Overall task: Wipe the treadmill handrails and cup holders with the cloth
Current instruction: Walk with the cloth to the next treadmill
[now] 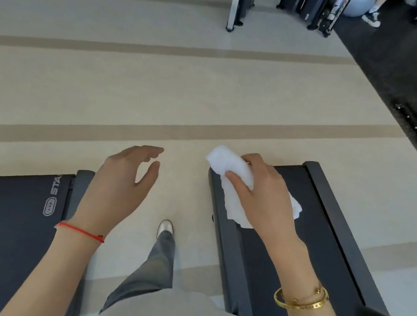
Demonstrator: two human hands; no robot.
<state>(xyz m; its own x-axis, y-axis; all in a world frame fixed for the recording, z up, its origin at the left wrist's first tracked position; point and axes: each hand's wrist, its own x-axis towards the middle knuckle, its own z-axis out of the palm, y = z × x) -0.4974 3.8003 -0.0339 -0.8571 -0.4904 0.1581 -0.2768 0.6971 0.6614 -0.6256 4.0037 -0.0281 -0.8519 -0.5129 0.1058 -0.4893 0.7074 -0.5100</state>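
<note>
We judge the wiping not yet begun: no handrails or cup holders are in view. We count two treadmill decks, left (1, 229) and right (289, 240). Our left hand (123, 180) hangs loosely open, empty. Our right hand (264, 193) grips the one white cloth (233, 199) above the right deck's far-left corner.

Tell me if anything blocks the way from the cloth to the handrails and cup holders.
Cannot judge fully: no handrail or cup holder shows in this view. The right hand grips the cloth above the right treadmill's belt end. The left hand hangs open, holding nothing. Nothing visible lies around the cloth.
</note>
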